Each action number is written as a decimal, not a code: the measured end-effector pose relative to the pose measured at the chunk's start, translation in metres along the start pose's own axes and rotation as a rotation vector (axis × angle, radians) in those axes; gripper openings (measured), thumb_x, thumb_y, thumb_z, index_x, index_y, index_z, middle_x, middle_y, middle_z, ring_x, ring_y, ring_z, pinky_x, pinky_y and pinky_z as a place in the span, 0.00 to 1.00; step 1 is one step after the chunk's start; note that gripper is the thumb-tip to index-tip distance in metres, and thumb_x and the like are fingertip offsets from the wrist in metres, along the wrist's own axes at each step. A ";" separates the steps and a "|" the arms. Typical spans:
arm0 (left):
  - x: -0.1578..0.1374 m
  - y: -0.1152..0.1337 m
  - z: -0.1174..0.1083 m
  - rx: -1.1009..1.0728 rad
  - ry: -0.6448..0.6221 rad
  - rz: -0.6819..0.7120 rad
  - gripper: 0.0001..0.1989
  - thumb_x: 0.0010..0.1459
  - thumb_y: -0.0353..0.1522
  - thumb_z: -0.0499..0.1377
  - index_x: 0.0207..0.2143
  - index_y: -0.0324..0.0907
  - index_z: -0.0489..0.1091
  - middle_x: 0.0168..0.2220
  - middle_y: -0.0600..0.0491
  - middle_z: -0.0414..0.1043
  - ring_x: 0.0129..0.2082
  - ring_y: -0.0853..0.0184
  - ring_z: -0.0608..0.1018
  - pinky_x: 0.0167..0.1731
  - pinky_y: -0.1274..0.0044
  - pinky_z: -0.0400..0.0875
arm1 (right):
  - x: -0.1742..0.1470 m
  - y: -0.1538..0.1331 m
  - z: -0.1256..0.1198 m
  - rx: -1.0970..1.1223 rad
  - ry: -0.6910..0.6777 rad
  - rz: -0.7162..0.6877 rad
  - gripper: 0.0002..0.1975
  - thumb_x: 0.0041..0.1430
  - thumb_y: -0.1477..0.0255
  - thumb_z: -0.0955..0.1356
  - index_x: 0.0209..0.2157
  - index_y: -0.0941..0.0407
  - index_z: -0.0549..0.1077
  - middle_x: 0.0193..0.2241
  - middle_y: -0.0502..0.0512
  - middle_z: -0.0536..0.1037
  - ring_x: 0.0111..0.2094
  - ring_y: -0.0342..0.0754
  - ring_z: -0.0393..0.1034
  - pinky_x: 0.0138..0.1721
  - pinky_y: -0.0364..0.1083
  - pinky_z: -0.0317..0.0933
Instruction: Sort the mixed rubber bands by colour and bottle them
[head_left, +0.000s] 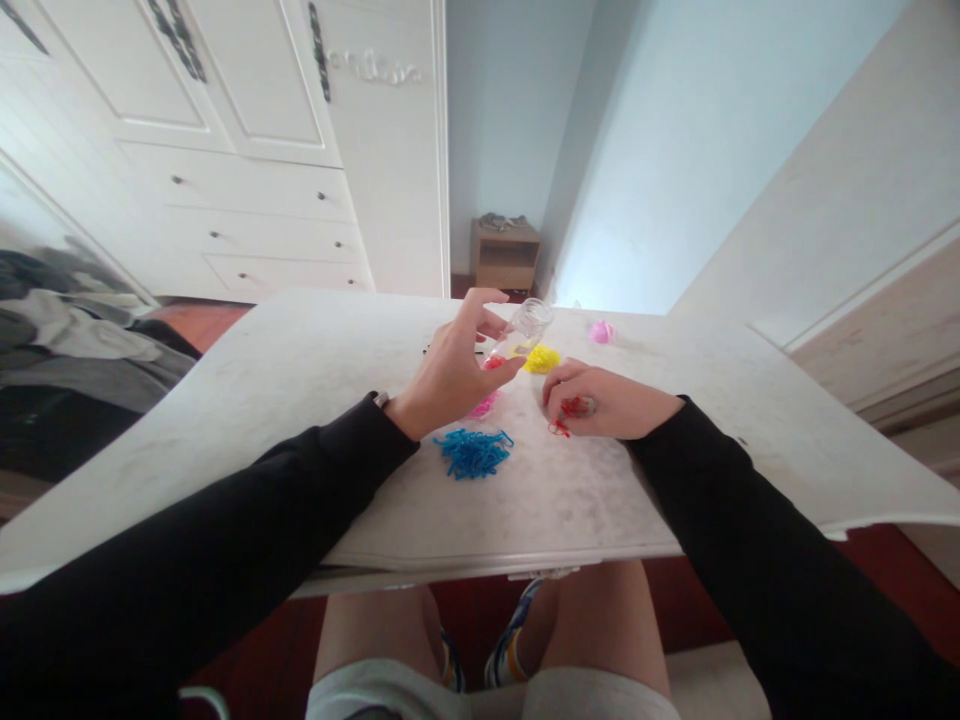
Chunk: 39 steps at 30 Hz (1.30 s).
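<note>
My left hand [465, 360] is closed around a small clear bottle [529, 322], its mouth tilted up to the right. Something red shows low in the bottle. To the right, my right hand [592, 395] has its fingers curled over a bunch of small red rubber bands [576, 406], and a few dangle below toward the table. Below my left hand lies a pile of blue rubber bands [474, 453]. A pink pile [484, 404] is partly hidden under that hand. Yellow bands [541, 359] form another pile behind, between both hands.
A pink object [601, 332] sits toward the back right of the white table [585, 500]. White cabinets [262, 200] stand beyond, with a small wooden nightstand [508, 255] near the wall. Dark and grey clothes [67, 350] are heaped at the left.
</note>
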<state>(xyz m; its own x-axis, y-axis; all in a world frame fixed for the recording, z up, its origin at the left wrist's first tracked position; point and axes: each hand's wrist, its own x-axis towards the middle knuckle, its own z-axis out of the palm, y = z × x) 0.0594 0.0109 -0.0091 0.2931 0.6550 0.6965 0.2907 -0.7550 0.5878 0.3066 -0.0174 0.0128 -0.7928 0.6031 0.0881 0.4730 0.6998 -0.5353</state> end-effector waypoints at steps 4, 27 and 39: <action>0.000 -0.001 0.001 0.008 0.000 -0.006 0.29 0.53 0.26 0.68 0.55 0.42 0.62 0.40 0.54 0.78 0.39 0.67 0.81 0.43 0.72 0.75 | 0.000 -0.001 -0.001 -0.030 0.038 0.012 0.07 0.54 0.81 0.68 0.29 0.56 0.76 0.35 0.55 0.78 0.41 0.50 0.72 0.50 0.52 0.65; 0.000 -0.001 0.001 -0.016 -0.004 0.003 0.29 0.52 0.26 0.68 0.55 0.42 0.62 0.40 0.54 0.77 0.40 0.67 0.81 0.43 0.73 0.75 | 0.005 0.006 0.009 -0.008 0.055 -0.002 0.10 0.63 0.69 0.73 0.45 0.54 0.82 0.46 0.58 0.79 0.49 0.53 0.73 0.58 0.54 0.65; 0.001 0.000 -0.002 0.031 0.022 0.001 0.29 0.51 0.27 0.68 0.55 0.43 0.64 0.40 0.54 0.78 0.39 0.66 0.80 0.43 0.72 0.74 | 0.004 -0.003 0.003 -0.035 0.196 0.017 0.04 0.65 0.72 0.68 0.36 0.55 0.75 0.36 0.55 0.79 0.40 0.50 0.72 0.45 0.50 0.66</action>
<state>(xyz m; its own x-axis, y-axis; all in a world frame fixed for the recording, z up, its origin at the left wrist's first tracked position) 0.0583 0.0119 -0.0077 0.2737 0.6531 0.7061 0.3184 -0.7542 0.5742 0.3007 -0.0181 0.0120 -0.6963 0.6755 0.2427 0.5015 0.6998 -0.5088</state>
